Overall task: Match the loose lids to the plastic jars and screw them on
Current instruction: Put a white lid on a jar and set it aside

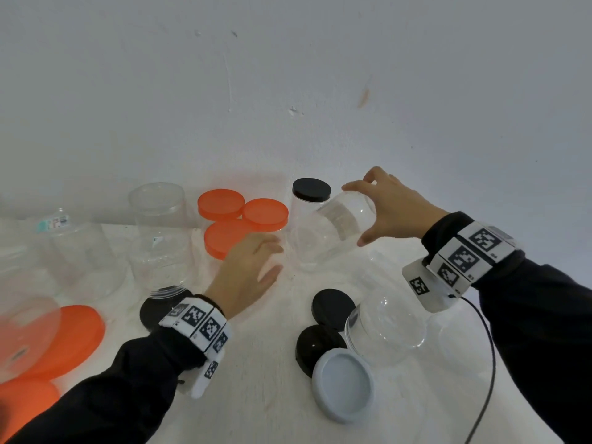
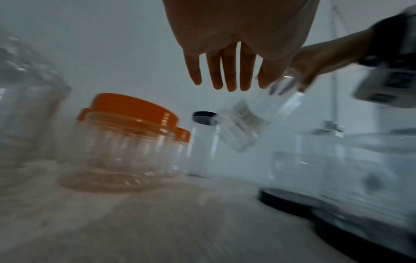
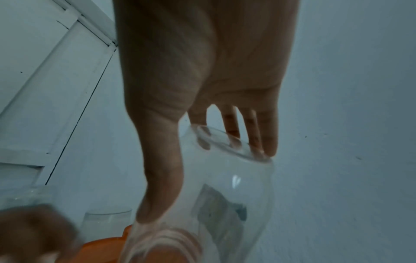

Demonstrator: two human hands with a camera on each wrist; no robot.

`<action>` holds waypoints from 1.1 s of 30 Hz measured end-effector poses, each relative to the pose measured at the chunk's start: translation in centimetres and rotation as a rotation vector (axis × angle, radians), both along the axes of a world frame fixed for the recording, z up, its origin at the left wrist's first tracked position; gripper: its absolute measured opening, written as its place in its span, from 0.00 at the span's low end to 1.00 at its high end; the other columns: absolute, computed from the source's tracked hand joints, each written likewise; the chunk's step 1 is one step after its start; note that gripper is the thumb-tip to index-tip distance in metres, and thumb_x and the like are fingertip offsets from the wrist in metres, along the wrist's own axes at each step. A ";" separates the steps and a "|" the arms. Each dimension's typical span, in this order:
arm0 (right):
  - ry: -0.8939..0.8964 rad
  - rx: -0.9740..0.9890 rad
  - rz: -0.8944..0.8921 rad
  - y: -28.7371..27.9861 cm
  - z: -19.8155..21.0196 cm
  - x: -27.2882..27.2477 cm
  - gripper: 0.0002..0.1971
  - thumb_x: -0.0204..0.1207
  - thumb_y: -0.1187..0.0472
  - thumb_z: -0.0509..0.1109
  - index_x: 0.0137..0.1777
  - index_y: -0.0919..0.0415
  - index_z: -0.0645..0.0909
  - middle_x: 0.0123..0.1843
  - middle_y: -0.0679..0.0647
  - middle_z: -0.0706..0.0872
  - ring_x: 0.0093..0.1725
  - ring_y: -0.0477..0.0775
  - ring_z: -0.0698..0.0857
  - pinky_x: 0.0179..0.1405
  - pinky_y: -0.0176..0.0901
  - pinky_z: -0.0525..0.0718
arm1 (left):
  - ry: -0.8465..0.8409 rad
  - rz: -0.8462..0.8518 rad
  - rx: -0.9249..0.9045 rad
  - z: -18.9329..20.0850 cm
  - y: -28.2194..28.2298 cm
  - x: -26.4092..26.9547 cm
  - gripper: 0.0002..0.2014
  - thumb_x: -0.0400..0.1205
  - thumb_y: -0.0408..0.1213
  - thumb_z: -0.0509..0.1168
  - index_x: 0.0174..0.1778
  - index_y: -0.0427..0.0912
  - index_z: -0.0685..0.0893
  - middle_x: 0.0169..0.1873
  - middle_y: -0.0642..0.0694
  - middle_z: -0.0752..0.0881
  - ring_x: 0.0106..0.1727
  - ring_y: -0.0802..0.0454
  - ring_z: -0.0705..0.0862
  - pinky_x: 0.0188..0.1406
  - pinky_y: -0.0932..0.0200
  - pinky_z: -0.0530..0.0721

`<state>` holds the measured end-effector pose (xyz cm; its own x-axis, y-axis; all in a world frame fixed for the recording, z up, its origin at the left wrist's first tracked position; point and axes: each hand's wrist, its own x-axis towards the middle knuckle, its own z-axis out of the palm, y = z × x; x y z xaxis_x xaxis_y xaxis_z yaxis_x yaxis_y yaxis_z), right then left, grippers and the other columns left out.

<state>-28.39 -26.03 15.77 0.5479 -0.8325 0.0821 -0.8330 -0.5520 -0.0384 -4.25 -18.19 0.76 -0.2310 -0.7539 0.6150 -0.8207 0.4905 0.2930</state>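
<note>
Tilted jar (image 1: 333, 227) — within right hand (image 1: 394, 208)

orange-lidded jars (image 1: 243, 219) blocking rear, bare table (image 1: 256, 363) centre

Pale scuffed wall (image 1: 288, 75); white tabletop (image 1: 256, 395), white framed panelling (image 3: 45, 71), dim light

Clear plastic jar (image 1: 333, 225), lidless, tilted with its mouth down-left and its base up-right, off the tabletop (image 1: 256, 395). Just behind it: upright jar with black lid (image 1: 311, 189). Left of that: three orange-lidded jars (image 1: 243, 219). Nearer than the tilted jar: two black lids (image 1: 333, 306), one grey lid (image 1: 344, 384).
</note>
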 end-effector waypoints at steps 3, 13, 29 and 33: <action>-0.129 0.026 -0.035 0.7 0.0 -0.9 0.48 0.57 0.51 0.84 0.77 0.54 0.63 0.68 0.55 0.67 0.63 0.55 0.73 0.61 0.45 0.76 | -0.078 -0.230 0.091 -0.7 3.0 -3.3 0.15 0.80 0.47 0.60 0.57 0.45 0.81 0.59 0.48 0.82 0.61 0.56 0.77 0.60 0.55 0.79; -0.303 -0.029 -0.113 4.3 -0.9 -3.1 0.48 0.55 0.52 0.85 0.71 0.60 0.61 0.65 0.57 0.68 0.62 0.56 0.70 0.55 0.47 0.76 | -0.472 -0.538 0.494 -3.2 6.7 -9.7 0.46 0.69 0.59 0.72 0.79 0.44 0.61 0.82 0.46 0.53 0.81 0.51 0.50 0.79 0.59 0.44; -0.632 0.084 -0.145 9.3 -3.1 -2.8 0.38 0.57 0.56 0.83 0.60 0.60 0.62 0.62 0.56 0.71 0.54 0.56 0.76 0.44 0.45 0.76 | -0.383 -0.230 0.609 -1.4 9.1 -7.6 0.38 0.72 0.51 0.73 0.77 0.45 0.67 0.79 0.46 0.58 0.77 0.49 0.54 0.76 0.59 0.53; -0.702 0.238 -0.095 10.5 -3.9 -0.7 0.48 0.54 0.56 0.86 0.71 0.58 0.60 0.64 0.54 0.66 0.58 0.57 0.78 0.58 0.51 0.80 | -0.227 -0.061 0.613 -0.8 11.3 -3.1 0.40 0.69 0.54 0.74 0.76 0.47 0.67 0.78 0.49 0.59 0.76 0.52 0.54 0.76 0.61 0.52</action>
<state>-29.12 -15.57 11.85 0.3580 -0.9125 0.1980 -0.6119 -0.3894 -0.6884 -7.36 -6.92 -0.06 -0.3582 -0.9336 0.0087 -0.8709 0.3374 0.3574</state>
